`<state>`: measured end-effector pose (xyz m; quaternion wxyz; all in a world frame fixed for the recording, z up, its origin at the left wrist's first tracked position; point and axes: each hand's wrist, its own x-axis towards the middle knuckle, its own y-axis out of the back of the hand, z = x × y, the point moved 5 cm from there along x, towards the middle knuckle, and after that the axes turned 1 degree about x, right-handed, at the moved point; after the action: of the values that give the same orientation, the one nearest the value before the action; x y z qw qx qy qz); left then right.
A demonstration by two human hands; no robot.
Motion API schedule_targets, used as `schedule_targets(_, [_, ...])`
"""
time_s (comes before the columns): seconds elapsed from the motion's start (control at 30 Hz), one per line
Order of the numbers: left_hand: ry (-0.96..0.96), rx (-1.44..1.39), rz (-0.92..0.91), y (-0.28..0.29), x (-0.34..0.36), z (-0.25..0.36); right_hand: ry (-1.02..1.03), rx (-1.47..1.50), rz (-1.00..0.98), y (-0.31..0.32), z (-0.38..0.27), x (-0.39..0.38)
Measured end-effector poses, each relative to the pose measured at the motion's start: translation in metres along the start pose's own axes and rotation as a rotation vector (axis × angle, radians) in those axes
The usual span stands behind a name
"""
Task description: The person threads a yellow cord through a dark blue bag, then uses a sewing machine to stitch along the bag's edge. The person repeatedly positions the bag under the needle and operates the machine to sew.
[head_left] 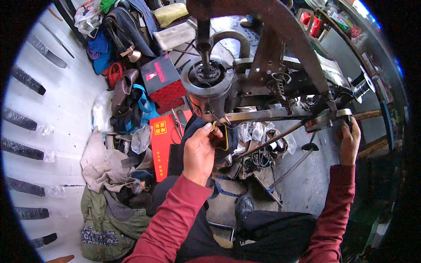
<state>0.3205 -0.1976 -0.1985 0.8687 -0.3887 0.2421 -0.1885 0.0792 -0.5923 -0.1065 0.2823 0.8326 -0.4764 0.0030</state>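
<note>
In front of me stands a dark metal sewing machine [210, 93] with a round head and a long narrow arm [267, 115]. My left hand [199, 151] is closed at the arm's left end. Its thumb and fingers pinch a dark cloth piece with yellow edging [228, 142], which hangs under the head; its full shape is hidden. My right hand [350, 142] reaches up at the arm's right end, with its fingers curled round the rim of a small handwheel [344, 113]. The part of the wheel behind the palm is hidden.
A red card sheet [160, 147] with scissors [177, 122] on it lies left of the machine, near a black and red box [162, 79]. Clothes [105, 162] and bags are heaped at the left. A thread spool [362, 87] sits at right. Small parts [258, 160] fill a container below.
</note>
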Motion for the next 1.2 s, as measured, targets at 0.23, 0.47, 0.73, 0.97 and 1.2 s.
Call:
schedule_targets(0.23, [0.030,-0.062,-0.009,0.002,0.004,-0.003,-0.228,-0.352,-0.077,-0.020,0.137,0.000])
schedule_targets(0.47, [0.046,-0.097,0.000,0.005,0.004,-0.010,-0.510,0.205,-0.210,-0.095,0.094,-0.063])
schedule_targets(0.73, [0.061,-0.075,0.039,0.009,-0.005,-0.013,-0.208,0.590,-0.574,-0.212,-0.108,-0.163])
schedule_targets(0.97, [-0.182,0.607,-0.037,0.024,-0.019,-0.008,-0.149,0.604,-0.512,-0.289,-0.146,-0.178])
schedule_targets(1.2, [-0.118,0.931,-0.003,0.045,-0.039,-0.020,-0.215,0.631,-0.568,-0.321,-0.129,-0.184])
